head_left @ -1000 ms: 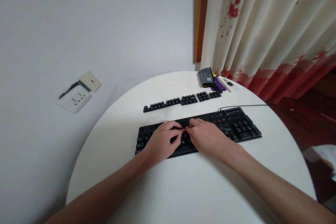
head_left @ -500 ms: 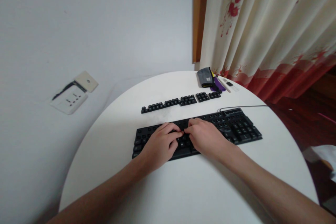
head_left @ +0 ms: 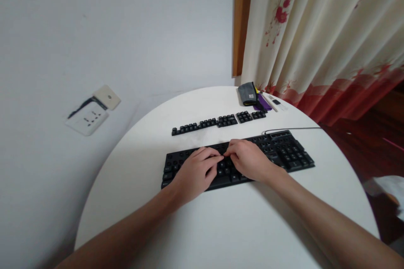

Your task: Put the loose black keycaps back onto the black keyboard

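Note:
A black keyboard (head_left: pixel 284 151) lies across the middle of the round white table (head_left: pixel 221 227), its cable (head_left: pixel 293 128) running off to the right. My left hand (head_left: pixel 195 172) rests on the keyboard's middle left with its fingers curled down onto the keys. My right hand (head_left: pixel 251 160) sits just right of it, fingertips bunched together over a key near the upper rows. The two hands' fingertips almost meet. What the fingers hold, if anything, is hidden. Behind the keyboard lies a row of loose black keycaps (head_left: pixel 217 122).
At the table's far edge lie a grey pouch (head_left: pixel 247 93), a purple item (head_left: pixel 263 101) and a small white stick-shaped thing (head_left: pixel 274 101). A wall socket (head_left: pixel 88 119) is on the white wall at left. A flowered curtain (head_left: pixel 318 38) hangs at right.
My right hand has shifted a little up and to the right on the keyboard, uncovering keys below it. My left hand has hardly moved.

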The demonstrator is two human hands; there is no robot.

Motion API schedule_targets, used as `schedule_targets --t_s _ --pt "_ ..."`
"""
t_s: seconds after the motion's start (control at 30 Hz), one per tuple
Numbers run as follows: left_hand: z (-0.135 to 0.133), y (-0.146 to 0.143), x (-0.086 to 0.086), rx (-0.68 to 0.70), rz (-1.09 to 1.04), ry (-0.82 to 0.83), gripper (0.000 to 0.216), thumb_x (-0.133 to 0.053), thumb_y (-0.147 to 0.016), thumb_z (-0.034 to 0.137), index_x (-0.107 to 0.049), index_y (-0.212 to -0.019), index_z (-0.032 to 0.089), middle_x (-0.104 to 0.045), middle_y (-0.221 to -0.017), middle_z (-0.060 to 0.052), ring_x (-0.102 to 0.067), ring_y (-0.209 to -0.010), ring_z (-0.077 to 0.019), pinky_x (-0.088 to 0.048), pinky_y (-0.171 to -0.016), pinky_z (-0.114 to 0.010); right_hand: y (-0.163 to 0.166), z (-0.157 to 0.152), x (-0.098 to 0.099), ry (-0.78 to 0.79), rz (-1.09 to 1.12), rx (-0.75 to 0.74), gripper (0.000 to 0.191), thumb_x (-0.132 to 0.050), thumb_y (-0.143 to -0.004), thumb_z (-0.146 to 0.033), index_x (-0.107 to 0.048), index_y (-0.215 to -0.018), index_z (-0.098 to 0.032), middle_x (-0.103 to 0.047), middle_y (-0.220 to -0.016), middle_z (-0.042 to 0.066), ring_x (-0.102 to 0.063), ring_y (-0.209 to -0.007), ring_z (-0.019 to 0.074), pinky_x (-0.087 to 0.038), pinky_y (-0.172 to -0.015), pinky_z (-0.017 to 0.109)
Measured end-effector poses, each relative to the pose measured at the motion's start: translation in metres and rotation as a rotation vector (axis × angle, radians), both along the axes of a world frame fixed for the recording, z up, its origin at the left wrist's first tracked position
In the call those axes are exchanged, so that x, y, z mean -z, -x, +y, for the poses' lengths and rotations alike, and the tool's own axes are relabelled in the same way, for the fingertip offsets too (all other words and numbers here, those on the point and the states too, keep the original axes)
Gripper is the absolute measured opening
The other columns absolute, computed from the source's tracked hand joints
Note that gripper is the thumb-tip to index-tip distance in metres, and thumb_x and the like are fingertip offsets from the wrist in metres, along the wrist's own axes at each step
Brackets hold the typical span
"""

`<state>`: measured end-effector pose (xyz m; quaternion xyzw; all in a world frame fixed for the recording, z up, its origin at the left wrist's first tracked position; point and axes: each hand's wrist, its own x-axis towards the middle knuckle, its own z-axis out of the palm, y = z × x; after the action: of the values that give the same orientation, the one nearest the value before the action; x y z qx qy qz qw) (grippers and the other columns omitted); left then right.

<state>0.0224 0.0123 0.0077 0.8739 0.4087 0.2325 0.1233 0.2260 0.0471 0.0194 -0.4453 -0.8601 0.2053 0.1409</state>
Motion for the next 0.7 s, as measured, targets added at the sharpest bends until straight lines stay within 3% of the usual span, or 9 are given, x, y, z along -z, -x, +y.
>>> schedule_targets --t_s 0.33,0.7 --pt "-0.0026 -0.0025 -0.0049 0.006 0.095 0.017 0.031 -0.052 -0.090 0.016 -0.065 -0.119 0.021 -0.063 -0.105 -0.008 -0.056 -0.100 -0.0224 -0.048 -0.093 -0.041 0.0022 0.0001 0.0031 0.013 0.021 0.036 0.033 -0.042 -0.084 -0.010 -0.073 -0.092 -0.019 -0.068 -0.096 0.006 -0.062 -0.091 0.0180 -0.042 -0.084 0.027" --pt "-0.0101 -0.0055 -0.0056 0.007 0.160 0.025 0.044 -0.061 -0.088 0.034 -0.057 -0.129 0.020 -0.054 -0.134 -0.012 -0.047 -0.125 -0.0293 -0.041 -0.104 -0.049 -0.0002 0.0045 0.0038 0.079 0.098 0.065 0.033 -0.043 -0.082 -0.008 -0.073 -0.091 -0.018 -0.070 -0.096 0.006 -0.063 -0.091 0.0165 -0.043 -0.087 0.026"
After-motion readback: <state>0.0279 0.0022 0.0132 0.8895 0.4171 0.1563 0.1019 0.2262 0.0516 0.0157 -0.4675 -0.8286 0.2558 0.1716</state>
